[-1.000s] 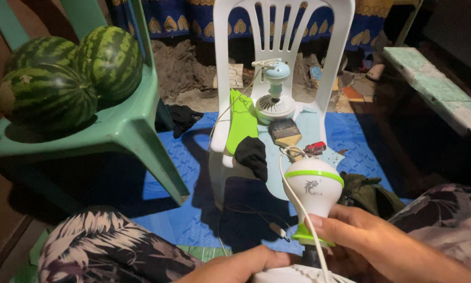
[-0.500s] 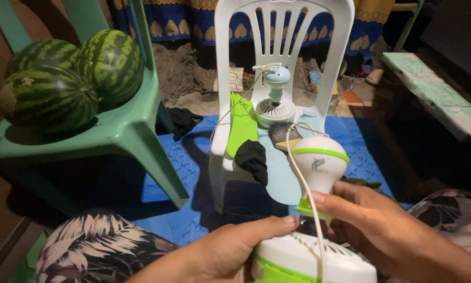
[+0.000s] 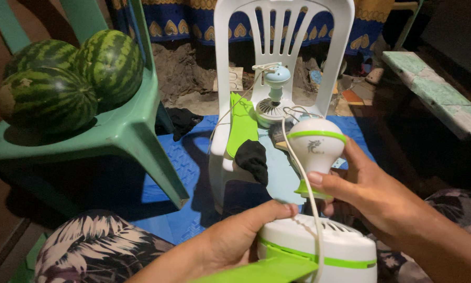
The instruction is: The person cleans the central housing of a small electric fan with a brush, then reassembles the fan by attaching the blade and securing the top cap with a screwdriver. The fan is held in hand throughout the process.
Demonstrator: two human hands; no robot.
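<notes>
We hold a white bulb-shaped lamp with a green band in our right hand, the fingers closed around its green base so that the dome points up, above and just behind a white and green appliance body that sits low in front of us. Our left hand lies on that body, the thumb stretched across its white top and the other fingers curled out of sight beneath, so we cannot tell how firmly it is gripped there. A thin white cord runs from the chair seat past the lamp and down over the appliance. As we judge it, this cord is the chief risk: it hangs between the two pieces and could snag a finger or tug the small pale blue fan off the white plastic chair behind. The lamp is held only at its narrow base, so a slip could drop it onto the appliance. A green flap juts out at the bottom edge, cut off by the frame, as is most of the appliance's lower half. Where the cord ends is hidden behind the lamp. On the chair seat a dark cloth and a green panel cover smaller items we cannot make out. To our left, watermelons rest on a green chair.
</notes>
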